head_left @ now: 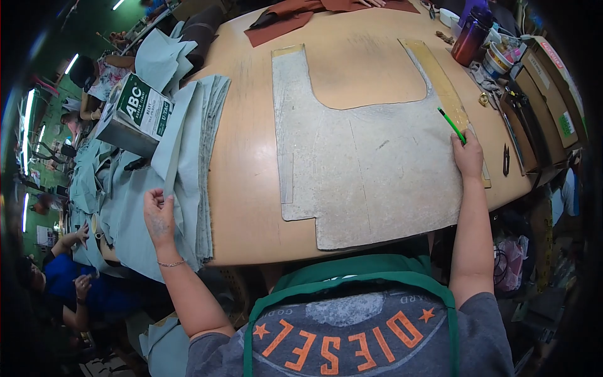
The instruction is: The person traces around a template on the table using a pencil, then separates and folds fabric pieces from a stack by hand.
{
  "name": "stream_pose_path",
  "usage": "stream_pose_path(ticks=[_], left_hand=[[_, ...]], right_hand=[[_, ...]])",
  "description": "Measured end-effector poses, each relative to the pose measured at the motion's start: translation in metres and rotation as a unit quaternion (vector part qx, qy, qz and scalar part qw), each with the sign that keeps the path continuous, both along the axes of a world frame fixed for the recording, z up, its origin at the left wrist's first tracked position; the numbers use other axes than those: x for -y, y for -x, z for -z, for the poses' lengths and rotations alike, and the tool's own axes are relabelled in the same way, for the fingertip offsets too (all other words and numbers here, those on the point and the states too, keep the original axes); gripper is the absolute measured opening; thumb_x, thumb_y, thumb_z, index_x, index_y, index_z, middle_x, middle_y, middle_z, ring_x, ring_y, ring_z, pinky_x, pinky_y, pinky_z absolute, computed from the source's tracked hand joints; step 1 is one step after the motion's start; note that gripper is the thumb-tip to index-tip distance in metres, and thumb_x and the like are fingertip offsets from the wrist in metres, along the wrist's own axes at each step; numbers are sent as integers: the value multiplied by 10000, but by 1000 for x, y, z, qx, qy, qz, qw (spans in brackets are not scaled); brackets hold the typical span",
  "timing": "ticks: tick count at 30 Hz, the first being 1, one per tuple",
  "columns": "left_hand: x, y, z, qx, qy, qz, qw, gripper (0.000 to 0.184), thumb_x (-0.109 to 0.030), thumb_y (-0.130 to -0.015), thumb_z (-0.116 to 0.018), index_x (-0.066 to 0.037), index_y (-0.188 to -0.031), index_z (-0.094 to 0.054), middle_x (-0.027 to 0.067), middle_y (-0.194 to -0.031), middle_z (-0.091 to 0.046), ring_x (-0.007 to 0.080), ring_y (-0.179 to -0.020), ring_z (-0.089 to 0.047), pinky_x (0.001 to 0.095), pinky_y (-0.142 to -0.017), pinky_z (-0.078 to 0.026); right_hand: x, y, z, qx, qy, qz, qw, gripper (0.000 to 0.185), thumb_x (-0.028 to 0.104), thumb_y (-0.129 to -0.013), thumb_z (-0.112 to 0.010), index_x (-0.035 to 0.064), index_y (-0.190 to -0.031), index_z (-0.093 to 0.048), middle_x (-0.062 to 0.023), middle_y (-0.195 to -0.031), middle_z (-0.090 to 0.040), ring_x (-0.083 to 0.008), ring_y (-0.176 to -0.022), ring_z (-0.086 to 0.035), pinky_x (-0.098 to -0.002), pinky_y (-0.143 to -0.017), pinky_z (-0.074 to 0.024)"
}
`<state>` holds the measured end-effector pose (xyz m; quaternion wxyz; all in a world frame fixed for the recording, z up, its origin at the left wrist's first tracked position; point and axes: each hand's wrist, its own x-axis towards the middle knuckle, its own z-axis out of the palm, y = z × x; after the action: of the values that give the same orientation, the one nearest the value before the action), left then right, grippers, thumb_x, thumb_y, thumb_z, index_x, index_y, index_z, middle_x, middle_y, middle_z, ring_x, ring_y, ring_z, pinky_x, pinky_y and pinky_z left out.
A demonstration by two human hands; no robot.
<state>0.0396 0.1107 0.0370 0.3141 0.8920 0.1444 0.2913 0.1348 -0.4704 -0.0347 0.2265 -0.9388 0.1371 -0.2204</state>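
My right hand [468, 156] is closed around a green pencil [451, 124] and rests at the right edge of a large grey-white pattern board [370, 163]. The board has a wide U-shaped cutout at its far side and tan strips along its edges. At the left, my left hand [159, 217] is closed on the edge of a pale blue-green sheet [174, 147]. That sheet is lifted a little and lies on a thick stack of similar sheets [204, 182]. The material could be leather or fabric; I cannot tell which.
A green-labelled ABC tin [135, 113] stands on the sheets. Reddish-brown pieces [282, 28] lie at the far edge, near another person's hand [372, 3]. Thread snips [506, 159], a red-purple bottle [472, 38] and cardboard boxes [545, 94] are right. A person in blue [69, 283] works at left.
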Motion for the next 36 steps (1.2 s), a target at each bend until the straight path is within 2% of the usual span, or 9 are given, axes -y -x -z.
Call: stream_pose_path(ticks=[6, 9, 12, 17, 21, 24, 27, 29, 36], left_hand=[[-10, -3, 10, 1, -84, -110, 990, 302, -226, -855, -512, 18, -680, -477, 22, -548, -391, 108, -531, -346, 258, -494, -324], [-25, -5, 22, 73, 12, -110, 991, 401, -293, -875, -486, 15, -626, -429, 22, -536, -374, 114, -523, -306, 273, -477, -297], [-27, -3, 37, -5, 1, -88, 996, 432, -306, -880, -477, 12, -603, -382, 19, -518, -350, 114, -521, -293, 275, -478, -296], [-11, -2, 24, -21, -46, 179, 983, 333, -276, -870, -477, 15, -714, -522, 92, -747, -494, 201, -732, -472, 274, -674, -379], [-8, -25, 8, 30, -102, 180, 978, 338, -321, -843, -501, 8, -876, -577, 171, -959, -532, 290, -997, -472, 339, -861, -355], [-5, -42, 17, 2, -229, 102, 968, 435, -382, -797, -544, -26, -1046, -545, 176, -1144, -467, 315, -1098, -415, 349, -911, -331], [12, -41, 34, -158, -306, 17, 939, 582, -436, -759, -564, -128, -1233, -425, 135, -1336, -297, 316, -1237, -259, 480, -960, -237], [-1, -48, 47, -144, -275, 38, 950, 638, -501, -733, -555, -206, -1270, -379, 72, -1382, -231, 318, -1274, -176, 624, -902, -198], [-3, -55, 49, -180, -272, -5, 945, 793, -573, -720, -520, -233, -1356, -190, 76, -1429, -73, 300, -1302, -113, 634, -917, -167]], right_hand=[[0, 1, -2, 0, -9, 5, 1000, 243, 247, -759, -584, 10, -794, -538, -187, -698, -565, -334, -664, -559, -385, -602, -426], [0, 0, -1, -6, -8, 7, 1000, 242, 248, -759, -584, 13, -795, -539, -188, -701, -566, -337, -669, -559, -389, -604, -426], [3, -1, 3, -9, -4, 6, 1000, 240, 250, -758, -584, 17, -795, -540, -190, -702, -565, -341, -670, -558, -395, -603, -424], [1, 1, 2, 14, 17, 5, 1000, 239, 247, -757, -579, 14, -798, -541, -196, -699, -561, -350, -673, -555, -406, -610, -423], [4, -9, 11, 32, 7, -19, 999, 235, 236, -756, -571, 12, -820, -539, -195, -726, -563, -343, -682, -552, -404, -616, -424], [13, -6, 20, 53, 17, -4, 998, 226, 220, -754, -566, 12, -837, -537, -189, -779, -565, -335, -727, -546, -396, -645, -422], [8, -3, 16, 49, 15, 1, 999, 190, 180, -739, -556, 12, -825, -537, -187, -797, -559, -340, -783, -538, -399, -685, -420], [9, -2, 20, 91, 41, -12, 995, 188, 179, -724, -578, 9, -791, -534, -182, -757, -555, -343, -729, -541, -399, -657, -427], [2, 2, 10, 102, 69, -17, 992, 161, 177, -734, -575, 22, -767, -546, -154, -785, -567, -328, -787, -530, -408, -733, -409]])
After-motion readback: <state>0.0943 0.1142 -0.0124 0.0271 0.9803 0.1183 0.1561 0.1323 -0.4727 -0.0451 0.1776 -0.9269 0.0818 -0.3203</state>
